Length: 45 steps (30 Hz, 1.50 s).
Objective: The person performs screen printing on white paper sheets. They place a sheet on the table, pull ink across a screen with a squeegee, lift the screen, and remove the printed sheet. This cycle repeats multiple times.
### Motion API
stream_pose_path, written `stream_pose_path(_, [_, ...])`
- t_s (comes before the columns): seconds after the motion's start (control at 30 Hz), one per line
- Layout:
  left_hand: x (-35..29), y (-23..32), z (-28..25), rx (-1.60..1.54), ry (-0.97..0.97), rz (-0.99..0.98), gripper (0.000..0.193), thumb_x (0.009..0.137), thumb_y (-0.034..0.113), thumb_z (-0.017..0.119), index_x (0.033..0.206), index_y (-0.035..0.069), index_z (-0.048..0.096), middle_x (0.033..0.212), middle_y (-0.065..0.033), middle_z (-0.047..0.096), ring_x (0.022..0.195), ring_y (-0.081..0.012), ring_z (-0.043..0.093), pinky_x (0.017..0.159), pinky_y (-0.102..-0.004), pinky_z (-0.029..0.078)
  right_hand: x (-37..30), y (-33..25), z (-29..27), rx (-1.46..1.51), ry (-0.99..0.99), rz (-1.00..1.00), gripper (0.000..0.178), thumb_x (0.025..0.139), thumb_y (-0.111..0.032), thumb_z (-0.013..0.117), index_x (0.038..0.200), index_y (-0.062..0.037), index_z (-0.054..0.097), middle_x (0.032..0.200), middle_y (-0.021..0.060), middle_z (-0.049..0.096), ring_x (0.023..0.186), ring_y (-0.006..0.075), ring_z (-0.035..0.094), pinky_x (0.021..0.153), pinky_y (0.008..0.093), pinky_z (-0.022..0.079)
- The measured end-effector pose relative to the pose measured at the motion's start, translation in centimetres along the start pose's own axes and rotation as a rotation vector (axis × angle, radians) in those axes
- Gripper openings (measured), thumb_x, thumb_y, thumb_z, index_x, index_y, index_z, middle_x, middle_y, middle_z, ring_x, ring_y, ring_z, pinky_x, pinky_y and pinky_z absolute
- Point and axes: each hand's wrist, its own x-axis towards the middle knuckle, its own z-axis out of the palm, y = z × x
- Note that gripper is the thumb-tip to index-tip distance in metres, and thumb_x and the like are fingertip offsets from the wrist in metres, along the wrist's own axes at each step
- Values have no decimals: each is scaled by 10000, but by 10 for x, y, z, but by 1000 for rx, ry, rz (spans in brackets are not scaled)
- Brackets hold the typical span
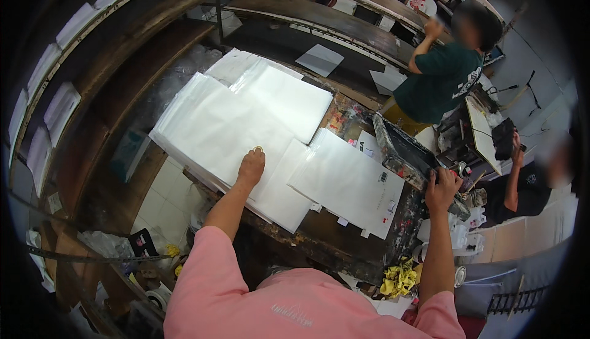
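Observation:
My left hand (251, 167) lies flat, fingers together, on a big stack of white sheets (212, 124) at the left of a stained work table (335, 244). A single white sheet (347, 182) with small dark marks lies to the right of that hand. My right hand (442, 188) grips the near edge of a dark, ink-stained screen frame (402, 151) that stands tilted up at the table's right end. A second white stack (289, 96) lies further back.
Wooden drying racks (147, 38) with white sheets run along the left and back. A person in a dark green shirt (439, 81) works behind the table; another in black (522, 185) holds a dark device at right. Yellow rags (398, 279) lie below the table edge.

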Motion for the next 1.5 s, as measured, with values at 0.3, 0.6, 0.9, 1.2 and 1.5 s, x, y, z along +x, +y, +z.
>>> stream_pose_path(0.3, [-107,73,-100,-1198,267,-670,181,1052,131,535,1079,-20,631,960,-223,667,864,-396,649,772,-436,517,-14,12,2,-56,-2,40,282,931,-343,674,957,-63,656,935,104,653,962,301,608,962,477,367])
stream_pose_path(0.6, [-361,106,-98,-1152,264,-1173,192,1082,218,556,1130,40,612,895,-48,662,631,-92,550,550,-266,478,-3,-2,8,-19,39,11,310,896,-406,713,875,-106,635,888,83,642,912,297,611,912,480,391])
stream_pose_path(0.9, [-367,184,-216,-599,331,-934,195,1029,201,614,1045,19,683,1043,-162,650,982,-389,652,830,-448,526,-29,58,44,-292,-79,2,474,1073,-485,443,1272,-139,697,1240,63,726,1101,275,690,856,492,516])
stream_pose_path(1.2, [-440,191,-322,-780,737,-1365,225,1046,246,634,1111,38,687,817,-52,673,697,-130,650,639,-297,529,-5,82,71,-272,-186,14,648,1073,-609,315,1410,-158,636,1363,93,679,1208,306,645,927,524,488])
stream_pose_path(1.5, [-634,19,-483,-553,1385,-1329,234,1008,161,649,839,0,673,704,-80,668,638,-134,648,581,-283,503,-3,50,35,-342,-211,-30,527,1110,-477,315,1421,-198,636,1392,92,663,1176,281,659,860,486,534])
